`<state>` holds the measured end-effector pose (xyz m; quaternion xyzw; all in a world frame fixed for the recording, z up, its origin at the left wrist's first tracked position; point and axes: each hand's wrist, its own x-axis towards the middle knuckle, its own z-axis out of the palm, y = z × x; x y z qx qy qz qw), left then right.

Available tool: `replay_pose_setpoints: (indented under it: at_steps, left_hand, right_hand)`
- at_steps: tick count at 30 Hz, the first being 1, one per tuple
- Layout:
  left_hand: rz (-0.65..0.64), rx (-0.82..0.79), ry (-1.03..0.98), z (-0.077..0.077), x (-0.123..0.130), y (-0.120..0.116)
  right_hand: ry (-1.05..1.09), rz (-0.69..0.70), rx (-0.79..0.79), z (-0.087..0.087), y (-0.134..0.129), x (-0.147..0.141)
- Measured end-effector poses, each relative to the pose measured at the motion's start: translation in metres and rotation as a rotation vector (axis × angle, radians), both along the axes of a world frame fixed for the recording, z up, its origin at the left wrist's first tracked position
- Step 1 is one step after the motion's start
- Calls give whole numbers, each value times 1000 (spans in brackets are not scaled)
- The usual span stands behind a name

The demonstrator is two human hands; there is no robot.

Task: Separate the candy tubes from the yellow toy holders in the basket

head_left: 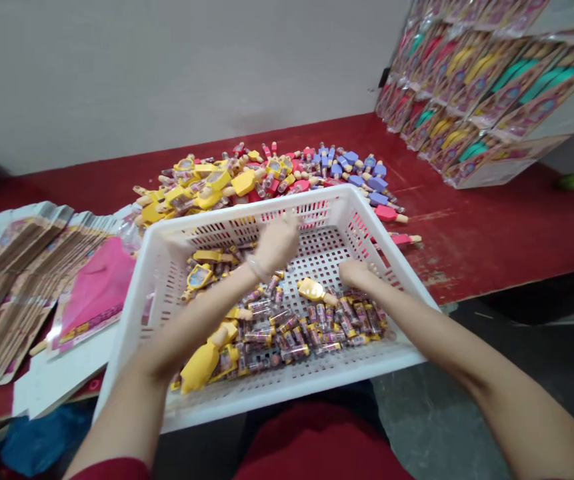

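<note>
My left hand (277, 243) is over the middle of a white perforated plastic basket (247, 408), its fingers curled and blurred. Whatever it may hold cannot be made out. Inside the basket's right side, my right hand (357, 275) is closed, its fingers turned away from view. Just below it lie many small clear tubes (294, 333) with yellow ends and purple-pink labels. A yellow popsicle-shaped toy (311, 289) with a stick rests on the tubes between my hands. Larger yellow popsicle-shaped pieces (201, 367) lie at the basket's near left.
Behind the basket, a heap of yellow pieces (244, 181), pink ones and purple ones (377, 183) covers part of the red table (497, 233). Folded printed cards (21, 267) and a pink packaged piece (99, 280) lie left. Packed display boxes (487, 93) stand stacked at right.
</note>
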<state>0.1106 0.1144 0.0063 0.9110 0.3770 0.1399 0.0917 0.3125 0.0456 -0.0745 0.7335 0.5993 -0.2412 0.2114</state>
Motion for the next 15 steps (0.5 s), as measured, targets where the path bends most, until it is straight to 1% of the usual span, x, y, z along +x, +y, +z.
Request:
replay_pose_setpoints:
  at_steps: [2,3,4,5,6,7,8,10,11,12,13,15]
  left_hand:
    - [-145,-75,36,-42,24,-41]
    - [-221,-116,50,-60,29,-58]
    - [-272,-148,55,-75,30,-70]
    - [-298,-173,56,-84,26,-76]
    - [-301,-190,50,-89,17,-78]
    - [-280,-202,40,-89,5,-76]
    - [-242,-208,28,-84,-9,-70]
    - [-154,-222,1,-66,-41,-58]
    - [-90,-280,-42,-55,-57,-53]
    - [-8,-385,-111,-44,-72,-51]
    - [91,-532,-212,-34,-85,-52]
    - [302,-861,-512,-17,-106,-61]
  right_hand:
    - [-39,-12,-11,-6,0,2]
    - [-60,-14,-14,-8,0,3]
    - [-73,-10,-12,-9,1,5]
    - [-80,-3,-4,-11,1,7]
    - [-82,5,13,-11,2,7]
    - [-79,10,34,-11,2,7]
    - [-70,14,60,-10,2,5]
    - [-31,22,126,-3,2,-3]
    - [5,36,162,3,2,-10]
    - [53,61,198,11,0,-19]
    - [106,95,229,20,-3,-31]
    - [261,194,314,40,-14,-56]
